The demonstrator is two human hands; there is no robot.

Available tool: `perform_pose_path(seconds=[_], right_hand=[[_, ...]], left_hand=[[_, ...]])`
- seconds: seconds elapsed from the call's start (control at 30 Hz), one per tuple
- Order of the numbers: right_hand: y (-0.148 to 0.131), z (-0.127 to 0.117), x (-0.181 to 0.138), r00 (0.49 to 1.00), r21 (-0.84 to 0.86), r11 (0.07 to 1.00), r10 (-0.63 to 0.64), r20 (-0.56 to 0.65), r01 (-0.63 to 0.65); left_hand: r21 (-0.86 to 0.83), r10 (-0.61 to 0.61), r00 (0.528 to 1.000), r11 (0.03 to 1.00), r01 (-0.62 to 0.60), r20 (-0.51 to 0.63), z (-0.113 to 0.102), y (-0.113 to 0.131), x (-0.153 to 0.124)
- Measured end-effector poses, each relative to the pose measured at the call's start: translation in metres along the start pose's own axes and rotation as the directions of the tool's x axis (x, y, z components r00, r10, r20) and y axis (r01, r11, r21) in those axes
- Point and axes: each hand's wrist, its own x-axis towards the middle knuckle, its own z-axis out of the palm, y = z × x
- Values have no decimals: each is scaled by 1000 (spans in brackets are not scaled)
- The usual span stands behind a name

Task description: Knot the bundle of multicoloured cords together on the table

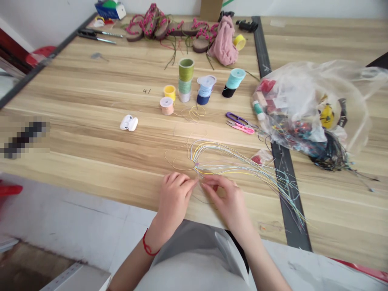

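Note:
A bundle of thin cords [236,153] in yellow, pale blue, white and lilac lies on the table, fanning out to the right. Its gathered end is just beyond my fingertips. My left hand [176,194] is closed, thumb and index finger pinched at the cords near that end. Close beside it, my right hand [227,198] also pinches, thumb against fingers, where a thin strand seems to run between the two hands. The strand itself is too fine to follow. A loose tan thread [174,155] loops out to the left of the bundle.
Several thread spools [185,81] stand beyond the bundle, with purple snips [238,119] and pink snips [242,128] to their right. A clear plastic bag [291,101] of materials sits at right. A white earbud case [129,123] lies left; braided sandals [169,28] are at the back.

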Motion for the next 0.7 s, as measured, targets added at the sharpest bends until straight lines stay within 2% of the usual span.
perform_pose_path(seconds=[0.2,0.33,0.4,0.47,0.53,0.57,0.63,0.7], right_hand=[[1,-1,0,998,-32,998,-51,48,52],[2,0,2,997,-56,995,-76,28,77],[2,-1,4,998,-48,997,-61,18,62],[2,-3,8,999,-13,999,-34,14,34],[2,-6,13,1000,48,999,1,18,-2],[2,-8,15,999,88,996,26,30,-29],[2,-12,22,992,209,972,87,89,-104],[1,-15,31,970,369,906,139,198,-205]], left_hand=[[21,13,1000,1000,-12,-13,1,0,1],[-15,20,998,1000,-21,-54,1,3,3],[-57,-37,988,998,29,-149,0,8,1],[-106,-131,952,989,105,-278,-1,15,-4],[-168,-207,928,973,161,-310,0,23,-11],[-220,-237,934,959,181,-266,0,27,-15],[-374,-300,951,893,252,-74,2,33,-21],[-527,-342,927,766,370,154,3,36,-23]])
